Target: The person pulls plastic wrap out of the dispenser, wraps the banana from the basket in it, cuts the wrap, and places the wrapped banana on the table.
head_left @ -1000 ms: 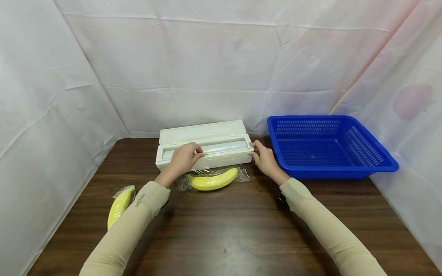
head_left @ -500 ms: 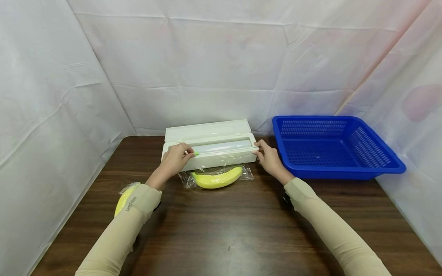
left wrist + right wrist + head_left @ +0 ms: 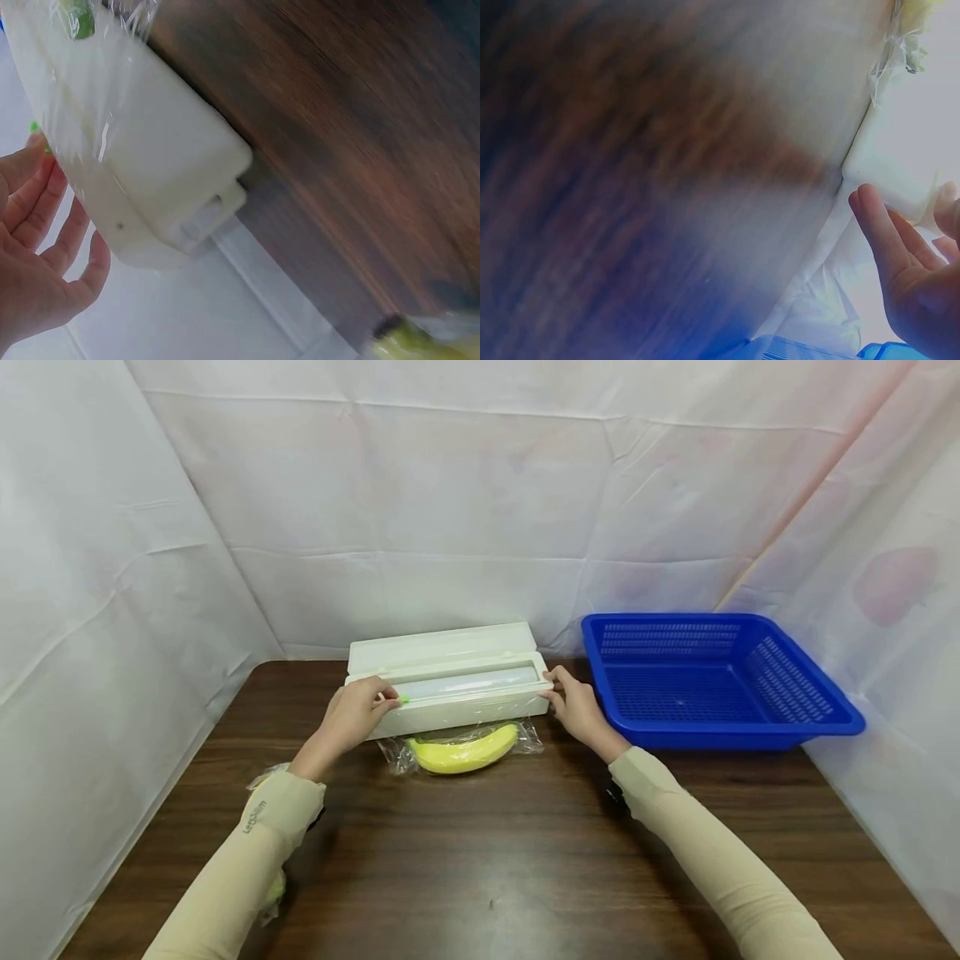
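A white cling film dispenser (image 3: 457, 706) lies at the back of the table with its lid (image 3: 442, 647) raised. Inside it shows a roll of film (image 3: 476, 682). My left hand (image 3: 352, 714) pinches the small green slide cutter (image 3: 405, 699) on the front edge, toward the left end. At the right end, my right hand (image 3: 576, 706) grips the dispenser's corner between thumb and fingers. Just in front lies a yellow banana (image 3: 465, 752) on clear film (image 3: 528, 739), which is crumpled at both ends.
A second film-wrapped banana (image 3: 276, 887) lies at the left, mostly hidden under my left sleeve. A blue plastic basket (image 3: 712, 727) stands right of the dispenser, close to my right hand. White cloth walls (image 3: 450, 510) rise behind the brown wooden table (image 3: 480, 852).
My left hand has slid leftward along the dispenser's front edge with the green slide cutter. My right hand keeps its grip on the right end. The left sleeve now covers most of the second banana.
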A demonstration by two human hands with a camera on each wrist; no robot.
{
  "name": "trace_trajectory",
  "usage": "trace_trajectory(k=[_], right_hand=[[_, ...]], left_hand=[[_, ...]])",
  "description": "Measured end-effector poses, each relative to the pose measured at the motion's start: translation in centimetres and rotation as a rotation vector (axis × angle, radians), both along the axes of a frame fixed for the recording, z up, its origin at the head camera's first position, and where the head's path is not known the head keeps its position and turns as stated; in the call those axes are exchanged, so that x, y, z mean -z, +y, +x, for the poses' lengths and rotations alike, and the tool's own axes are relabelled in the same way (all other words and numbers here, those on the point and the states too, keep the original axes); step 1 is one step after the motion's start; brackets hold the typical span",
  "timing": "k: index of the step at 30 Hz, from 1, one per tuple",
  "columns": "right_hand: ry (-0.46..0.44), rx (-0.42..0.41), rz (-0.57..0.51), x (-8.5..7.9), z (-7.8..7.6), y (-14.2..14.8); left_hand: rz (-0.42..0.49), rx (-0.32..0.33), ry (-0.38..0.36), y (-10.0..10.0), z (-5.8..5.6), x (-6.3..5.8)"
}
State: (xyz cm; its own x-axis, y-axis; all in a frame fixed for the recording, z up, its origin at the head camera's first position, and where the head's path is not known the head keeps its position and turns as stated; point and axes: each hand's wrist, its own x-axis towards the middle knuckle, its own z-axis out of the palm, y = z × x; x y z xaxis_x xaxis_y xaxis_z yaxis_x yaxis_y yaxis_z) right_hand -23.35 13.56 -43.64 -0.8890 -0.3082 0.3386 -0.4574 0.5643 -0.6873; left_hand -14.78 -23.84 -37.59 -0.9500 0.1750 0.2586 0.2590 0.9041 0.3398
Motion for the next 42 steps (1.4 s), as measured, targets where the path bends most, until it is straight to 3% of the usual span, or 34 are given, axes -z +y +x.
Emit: trace_trajectory(k=[5, 15, 29, 42], right_hand=[[0.0, 0.007, 0.011, -0.2, -0.1, -0.3], [0.037, -0.018, -0.003, -0.2, -0.1, -0.6], [0.059, -0.005, 0.001, -0.1, -0.1, 0.2], [0.068, -0.006, 0.017, 0.3, -0.2, 0.4]], left_hand=[[0.015, -0.006, -0.002, -1.0, 0.5, -0.2], [-0.082, 0.025, 0.051, -2.0, 0.7, -0.3], [-0.063, -0.044, 0.112, -4.8, 2.4, 0.1], [-0.086, -0.044, 0.207, -6.1, 2.9, 0.6]])
